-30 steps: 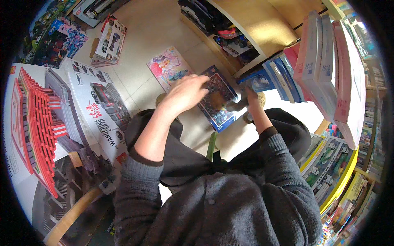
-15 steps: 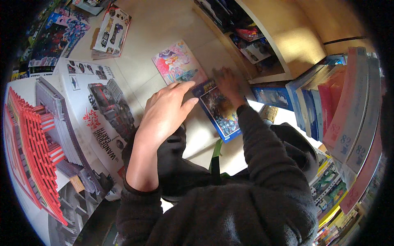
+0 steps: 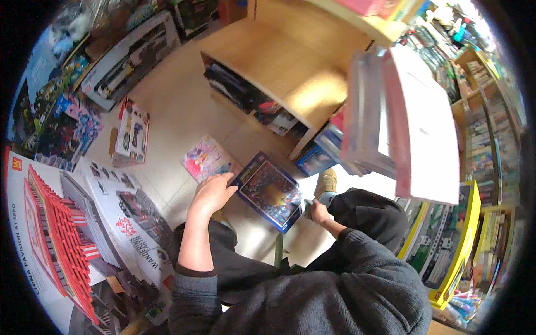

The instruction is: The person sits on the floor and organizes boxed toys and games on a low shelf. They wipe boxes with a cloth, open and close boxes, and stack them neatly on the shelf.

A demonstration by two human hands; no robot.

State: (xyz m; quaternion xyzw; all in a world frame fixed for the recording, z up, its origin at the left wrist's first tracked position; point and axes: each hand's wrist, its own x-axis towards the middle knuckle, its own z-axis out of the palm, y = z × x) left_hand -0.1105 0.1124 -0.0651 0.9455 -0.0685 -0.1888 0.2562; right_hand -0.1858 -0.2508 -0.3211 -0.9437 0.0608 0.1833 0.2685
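Observation:
A flat blue box (image 3: 269, 192) with a dark, crowded picture on its cover lies at a slant between my knees. My left hand (image 3: 211, 195) is beside its left edge, fingers stretched and thumb apart; whether it touches the box I cannot tell. At the lower right edge is my right hand (image 3: 320, 213), its fingers closed. Something small and pale shows by those fingertips, too blurred to name. Just beyond the left hand a pink illustrated flat book or box (image 3: 206, 158) rests on the floor, close against the blue box.
A wooden shelf unit (image 3: 268, 50) with a stuffed lower compartment stands ahead. Large white model-kit boxes (image 3: 139, 223) crowd my left. On the right are upright packages (image 3: 368, 111) and a yellow-edged box (image 3: 446, 245). A smaller white box (image 3: 132, 134) sits on the floor farther off.
My right hand has gone from lying over the blue box's upper right to its lower right edge, fingers now closed. The left hand stays by the left edge. The view has shifted, showing more shelving.

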